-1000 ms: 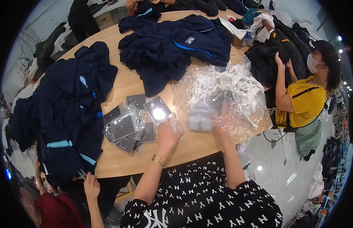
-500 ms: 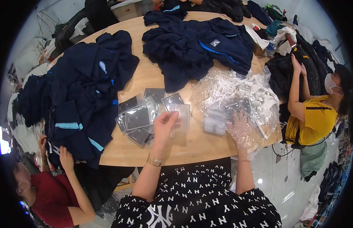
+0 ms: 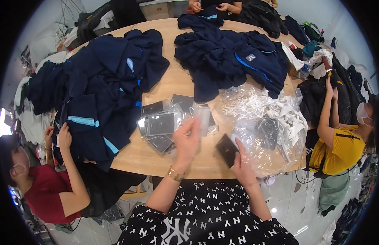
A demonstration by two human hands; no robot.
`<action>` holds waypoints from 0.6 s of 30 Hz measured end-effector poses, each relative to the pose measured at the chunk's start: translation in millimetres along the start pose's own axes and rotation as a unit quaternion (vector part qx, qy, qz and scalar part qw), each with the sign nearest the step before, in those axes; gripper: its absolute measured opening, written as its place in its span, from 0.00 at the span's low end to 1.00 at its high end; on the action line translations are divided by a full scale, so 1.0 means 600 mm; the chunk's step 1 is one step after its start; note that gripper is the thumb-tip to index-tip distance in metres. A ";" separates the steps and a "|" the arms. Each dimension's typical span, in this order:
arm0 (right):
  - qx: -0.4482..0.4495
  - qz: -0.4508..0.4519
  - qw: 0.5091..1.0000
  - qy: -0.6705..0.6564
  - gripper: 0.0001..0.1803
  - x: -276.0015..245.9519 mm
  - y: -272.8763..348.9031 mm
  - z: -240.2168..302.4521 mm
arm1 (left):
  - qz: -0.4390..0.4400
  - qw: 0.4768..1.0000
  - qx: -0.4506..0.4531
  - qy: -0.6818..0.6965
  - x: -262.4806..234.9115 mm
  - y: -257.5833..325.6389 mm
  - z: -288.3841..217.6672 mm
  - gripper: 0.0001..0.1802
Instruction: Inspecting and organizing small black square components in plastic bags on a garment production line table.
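Note:
My left hand [image 3: 186, 141] is closed, pinching a small clear plastic sleeve [image 3: 203, 120] upright above the table. Close by on its left lies a loose pile of clear sleeves with dark grey cards in them [image 3: 161, 123]. My right hand [image 3: 244, 167] grips a flat dark card [image 3: 227, 151] by its right edge, tilted over the wood. Just beyond that hand, a crumpled clear plastic bag [image 3: 285, 153] spreads out, with white strings and tapes [image 3: 255, 104] and more dark cards [image 3: 268, 130] in or under it.
Navy garments with light blue trim [image 3: 103, 65] cover the table's left side, where a person in a dark red top [image 3: 46, 190] handles them. More navy garments [image 3: 226, 57] lie beyond the bag. A person in yellow [image 3: 336, 143] stands right, another person's hands [image 3: 210, 7] work at the far edge.
My right hand has come out of the plastic bag, toward me, and now holds a dark card. My left hand still pinches the clear sleeve. The whole view has shifted slightly.

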State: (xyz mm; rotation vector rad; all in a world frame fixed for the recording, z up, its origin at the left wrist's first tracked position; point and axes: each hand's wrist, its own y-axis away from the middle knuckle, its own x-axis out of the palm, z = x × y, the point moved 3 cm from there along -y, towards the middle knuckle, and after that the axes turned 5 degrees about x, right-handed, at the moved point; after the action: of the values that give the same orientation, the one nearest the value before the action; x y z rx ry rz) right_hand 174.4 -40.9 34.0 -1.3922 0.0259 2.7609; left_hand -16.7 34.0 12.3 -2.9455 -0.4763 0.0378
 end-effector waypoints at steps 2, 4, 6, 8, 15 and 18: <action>0.003 -0.009 0.976 -0.218 0.16 0.014 -0.006 0.013 | 0.036 0.987 0.109 -0.113 0.011 0.015 -0.036 0.13; 0.038 -0.004 0.942 -0.333 0.16 0.031 -0.015 0.018 | 0.047 0.964 0.199 -0.170 0.021 0.035 -0.045 0.14; 0.038 -0.004 0.897 -0.441 0.16 0.030 -0.032 0.049 | 0.055 0.929 0.287 -0.226 0.024 0.050 -0.057 0.16; 0.040 0.024 0.870 -0.491 0.15 0.048 -0.043 0.051 | 0.090 0.872 0.395 -0.275 0.031 0.064 -0.066 0.17; 0.047 0.067 0.851 -0.519 0.14 0.071 -0.070 0.034 | 0.150 0.965 0.184 -0.112 0.015 0.065 -0.048 0.22; 0.055 0.117 0.833 -0.538 0.14 0.068 -0.074 0.037 | 0.156 0.965 0.141 -0.155 0.012 0.051 -0.046 0.18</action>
State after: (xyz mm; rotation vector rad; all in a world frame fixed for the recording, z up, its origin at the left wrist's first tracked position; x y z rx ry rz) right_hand 134.8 5.7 14.7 0.3521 0.3123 3.2169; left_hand 1.3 3.5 34.7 -2.7062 -0.0283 0.5617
